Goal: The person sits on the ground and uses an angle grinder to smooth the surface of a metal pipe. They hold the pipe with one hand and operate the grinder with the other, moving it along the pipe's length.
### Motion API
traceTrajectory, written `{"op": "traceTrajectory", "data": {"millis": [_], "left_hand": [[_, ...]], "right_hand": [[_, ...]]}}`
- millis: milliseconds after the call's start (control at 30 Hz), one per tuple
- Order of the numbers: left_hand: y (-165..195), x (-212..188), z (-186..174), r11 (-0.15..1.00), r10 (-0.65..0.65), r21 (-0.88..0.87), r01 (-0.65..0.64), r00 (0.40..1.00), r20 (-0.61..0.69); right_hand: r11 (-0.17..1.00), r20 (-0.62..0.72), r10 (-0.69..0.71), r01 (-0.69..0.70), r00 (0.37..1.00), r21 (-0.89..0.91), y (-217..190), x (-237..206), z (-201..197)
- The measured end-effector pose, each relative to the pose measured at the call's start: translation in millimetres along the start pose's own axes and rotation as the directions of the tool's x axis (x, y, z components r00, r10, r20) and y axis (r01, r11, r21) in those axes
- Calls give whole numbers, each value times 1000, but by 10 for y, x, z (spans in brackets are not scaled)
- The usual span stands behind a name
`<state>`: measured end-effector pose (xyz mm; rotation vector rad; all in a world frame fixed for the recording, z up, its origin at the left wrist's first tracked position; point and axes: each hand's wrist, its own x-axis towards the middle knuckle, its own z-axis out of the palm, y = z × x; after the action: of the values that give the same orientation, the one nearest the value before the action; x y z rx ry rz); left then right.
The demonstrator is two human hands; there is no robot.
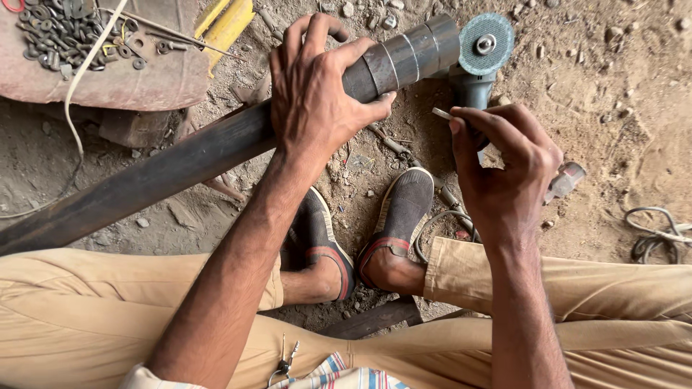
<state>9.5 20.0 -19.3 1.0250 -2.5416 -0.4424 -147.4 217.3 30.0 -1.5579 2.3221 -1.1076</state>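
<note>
My left hand [313,90] is wrapped over a long dark metal pipe [180,162] that slants from lower left to upper right. The pipe's far end [414,50] is greyer, with several scored lines around it. My right hand [504,169] pinches a small pale stick [441,113], like a piece of chalk, with its tip just below that pipe end. Under my right hand lies an angle grinder [483,54], its round grey disc facing up beside the pipe's end.
A rusty plate [144,83] at top left carries several washers and nuts [58,32], with a yellow bar [227,25] beside it. Cables [659,234] lie on the dirt at right. My two shoes [404,212] rest on the stony ground.
</note>
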Motion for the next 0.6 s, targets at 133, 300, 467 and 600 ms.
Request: {"op": "traceTrajectory", "data": {"millis": [133,300,467,600], "left_hand": [[-8,-28,-16,999,24,31,-23,1000,-9],[-18,-19,6,1000,12,26,-12,1000,18],[-11,35,104,1000,-22,9,22,1000,-14],[39,61,197,995,-81,-66,77,995,-50]], "right_hand": [[999,1,12,-12,1000,45,9,5,44],[998,23,28,-29,999,54,29,-10,103],[999,37,-44,44,998,3,45,25,104],[986,38,-153,156,987,-67,51,160,109]]}}
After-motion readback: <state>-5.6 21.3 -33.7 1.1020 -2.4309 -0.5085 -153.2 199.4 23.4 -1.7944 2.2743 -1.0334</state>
